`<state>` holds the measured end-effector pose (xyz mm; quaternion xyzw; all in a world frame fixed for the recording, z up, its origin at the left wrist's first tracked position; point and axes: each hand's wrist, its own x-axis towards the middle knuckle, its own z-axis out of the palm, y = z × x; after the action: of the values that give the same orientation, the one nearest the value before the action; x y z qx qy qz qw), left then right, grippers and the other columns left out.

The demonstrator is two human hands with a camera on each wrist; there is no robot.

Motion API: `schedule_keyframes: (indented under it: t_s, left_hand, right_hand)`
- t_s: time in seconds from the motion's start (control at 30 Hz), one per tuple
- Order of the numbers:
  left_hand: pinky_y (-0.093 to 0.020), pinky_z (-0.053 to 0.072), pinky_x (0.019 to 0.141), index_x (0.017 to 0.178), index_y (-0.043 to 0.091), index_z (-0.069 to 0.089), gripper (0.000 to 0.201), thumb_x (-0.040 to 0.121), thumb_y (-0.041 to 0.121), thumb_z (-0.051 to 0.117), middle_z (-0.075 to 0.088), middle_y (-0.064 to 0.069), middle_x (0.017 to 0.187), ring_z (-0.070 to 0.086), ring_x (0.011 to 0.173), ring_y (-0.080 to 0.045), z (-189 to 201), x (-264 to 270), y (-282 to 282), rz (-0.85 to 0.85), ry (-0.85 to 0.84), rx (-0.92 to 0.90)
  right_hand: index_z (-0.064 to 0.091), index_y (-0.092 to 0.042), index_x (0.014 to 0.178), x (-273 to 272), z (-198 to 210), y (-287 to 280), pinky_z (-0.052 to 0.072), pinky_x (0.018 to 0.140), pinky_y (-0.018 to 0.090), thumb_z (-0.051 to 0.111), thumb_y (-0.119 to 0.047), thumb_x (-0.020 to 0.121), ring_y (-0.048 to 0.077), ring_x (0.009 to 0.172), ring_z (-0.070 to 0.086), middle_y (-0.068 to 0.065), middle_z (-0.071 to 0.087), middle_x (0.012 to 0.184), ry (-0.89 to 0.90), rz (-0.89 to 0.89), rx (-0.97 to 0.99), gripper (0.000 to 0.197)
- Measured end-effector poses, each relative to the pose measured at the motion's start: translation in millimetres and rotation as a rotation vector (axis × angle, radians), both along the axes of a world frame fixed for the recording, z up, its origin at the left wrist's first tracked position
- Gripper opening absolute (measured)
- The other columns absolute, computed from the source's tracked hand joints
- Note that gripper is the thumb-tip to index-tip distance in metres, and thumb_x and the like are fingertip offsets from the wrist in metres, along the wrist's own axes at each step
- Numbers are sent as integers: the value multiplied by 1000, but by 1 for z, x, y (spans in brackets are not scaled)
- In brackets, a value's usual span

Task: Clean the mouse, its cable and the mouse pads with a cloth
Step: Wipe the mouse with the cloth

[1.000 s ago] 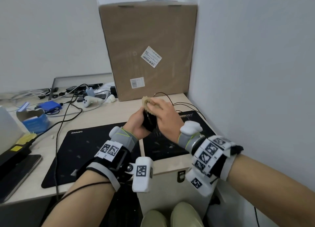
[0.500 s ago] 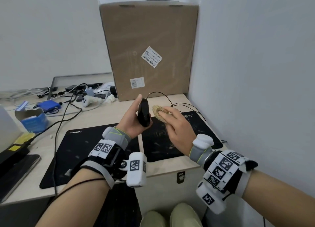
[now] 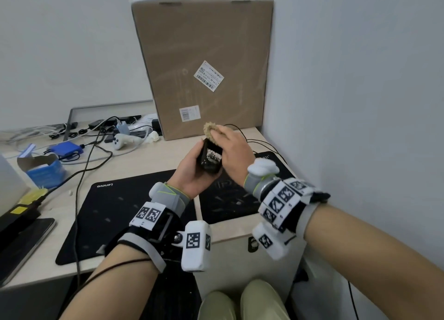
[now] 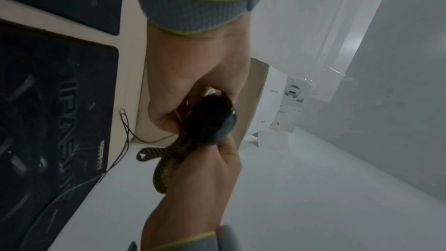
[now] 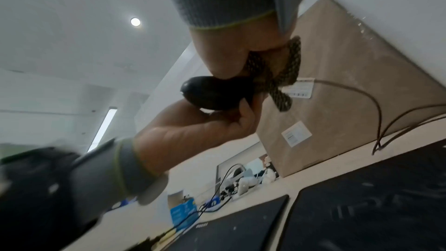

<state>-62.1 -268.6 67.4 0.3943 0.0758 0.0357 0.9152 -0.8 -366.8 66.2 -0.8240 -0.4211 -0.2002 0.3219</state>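
Note:
My left hand point(image 3: 192, 169) grips a black wired mouse point(image 3: 209, 160) in the air above the desk, its labelled underside turned up. My right hand point(image 3: 233, 149) holds a tan woven cloth point(image 3: 209, 129) and presses it on the mouse's far end. In the left wrist view the mouse point(image 4: 212, 117) sits between both hands, with the cloth point(image 4: 159, 157) hanging beside it. The right wrist view shows the cloth point(image 5: 280, 75) bunched against the mouse point(image 5: 214, 94). The thin cable point(image 3: 262, 143) trails to the desk. A large black Lenovo pad point(image 3: 115, 214) and a smaller black pad point(image 3: 230, 202) lie below.
A big cardboard box point(image 3: 204, 62) stands at the back against the right wall point(image 3: 360, 103). At the back left lie a white controller point(image 3: 121, 140), tangled cables point(image 3: 91, 146) and an open blue carton point(image 3: 45, 170). A dark flat device point(image 3: 21, 238) lies at the desk's left front.
My left hand has turned the mouse from edge-on to underside up. My right hand has moved the cloth from the mouse's right side onto its far end.

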Motion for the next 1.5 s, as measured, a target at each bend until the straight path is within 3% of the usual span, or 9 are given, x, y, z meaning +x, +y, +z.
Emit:
schedule_keyframes:
  t_s: [0.17,0.3,0.5,0.73,0.93,1.13,1.27,1.4,1.5]
  left_hand:
    - [-32,43,95,105,14,60,42,100,42,28,64,-7,105,58,97,-19,3,9,10,134,8,-59]
    - [-31,59,71,103,3,60,57,99,49,27,68,-14,89,65,84,-22,-2,7,22,112,91,-64]
    - [-29,59,68,98,6,61,48,100,43,31,74,-10,82,74,71,-19,-6,-1,13,2,78,-32]
    - [-33,50,95,127,16,55,56,96,54,29,65,-6,120,62,109,-18,-4,2,4,38,-17,-48]
    - [-24,56,73,94,14,61,31,95,37,42,70,-2,80,70,70,-13,-14,10,19,80,59,-81]
    - [-26,56,76,91,7,74,43,88,39,45,73,-4,93,72,81,-14,-25,2,25,-26,-13,-190]
    - [-24,47,86,94,15,70,27,85,34,52,69,0,92,65,86,-14,-18,3,23,-41,54,-110]
    - [-21,44,59,87,17,62,25,95,34,45,67,-2,81,62,72,-14,-17,2,17,51,105,-68]
    - [-19,48,50,88,16,60,26,96,33,43,65,-3,81,58,73,-13,-16,-2,12,61,109,-25]
  right_hand:
    - [56,-8,131,1,-5,-4,43,103,44,35,-5,81,37,121,52,13,50,140,46,100,-47,54]
    - [60,-5,126,-35,-32,-19,46,94,37,44,12,72,38,99,59,14,55,136,-156,207,-54,59]
    - [63,-5,122,-27,-23,-18,47,99,41,31,3,72,37,107,58,13,59,131,-210,217,-132,60]
    - [50,-11,136,10,2,-6,29,115,31,38,6,88,23,137,40,8,39,150,165,74,-10,52]
    - [48,-9,137,-36,-30,-15,34,113,32,42,9,85,25,137,41,8,36,152,116,211,53,56]
    - [56,1,127,-60,-46,-27,33,113,32,32,10,72,37,131,46,20,47,142,-255,347,-56,62]
    - [50,0,134,-32,-30,-18,38,110,36,31,9,74,31,133,45,18,43,146,-131,223,27,63]
    - [41,-10,143,-1,-18,-11,44,104,36,39,9,83,25,131,48,6,36,152,75,83,62,62]
    - [37,-5,144,-3,-18,-12,27,115,22,37,10,87,21,138,39,9,38,151,217,116,151,59]
